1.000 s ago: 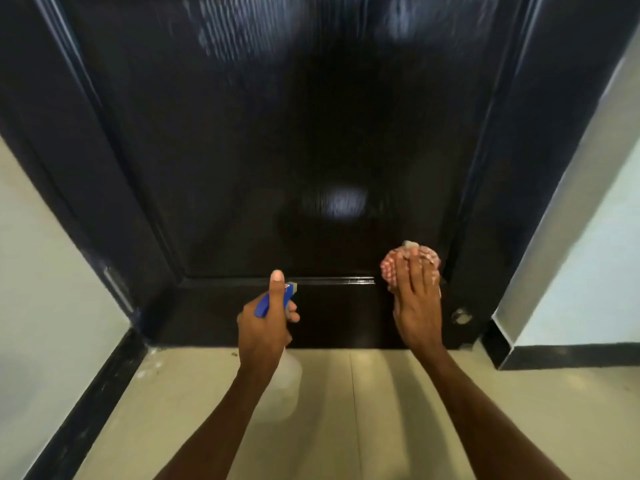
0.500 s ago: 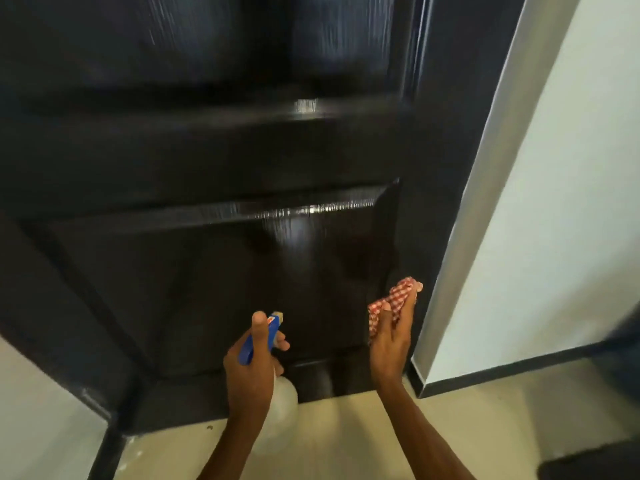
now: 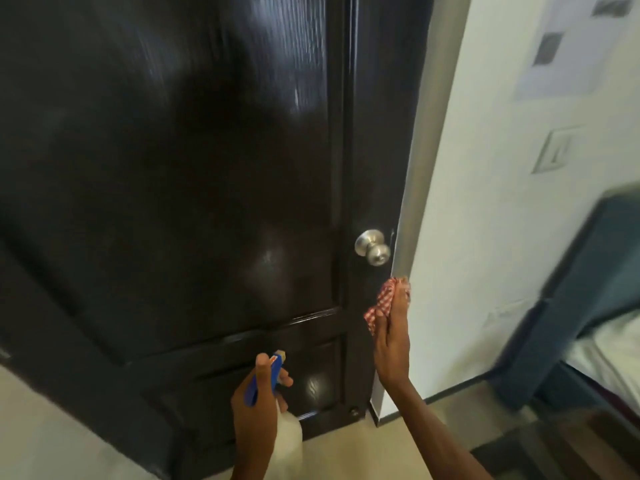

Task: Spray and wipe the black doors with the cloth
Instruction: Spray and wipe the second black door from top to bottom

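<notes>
Door, black and glossy, fills the left and centre of the frame; wood-grain sheen shows on the upper panel, and a horizontal rail sits low in the frame with a smaller panel below it. Silver round knob is at centre right, close to the door's right edge.

Right hand, lower right of centre, fingers extended and held together, presses a red-and-white checked cloth flat against the door's right edge just below the knob. Cloth is bunched under the fingers, part of it sticking out to the left of them. Grip: pressed, not pinched.

Left hand, bottom centre, is wrapped around the neck of a spray bottle with a blue head. Thumb lies along the top, one finger is curled at the front by the trigger. Nozzle points at the lower door panel, not touching it. Pale translucent bottle body hangs below the hand, blurred.

White wall is right of the door, with a light switch plate at upper right. Teal bed frame with white bedding is at the right edge, blurred. Beige floor runs along the bottom.
</notes>
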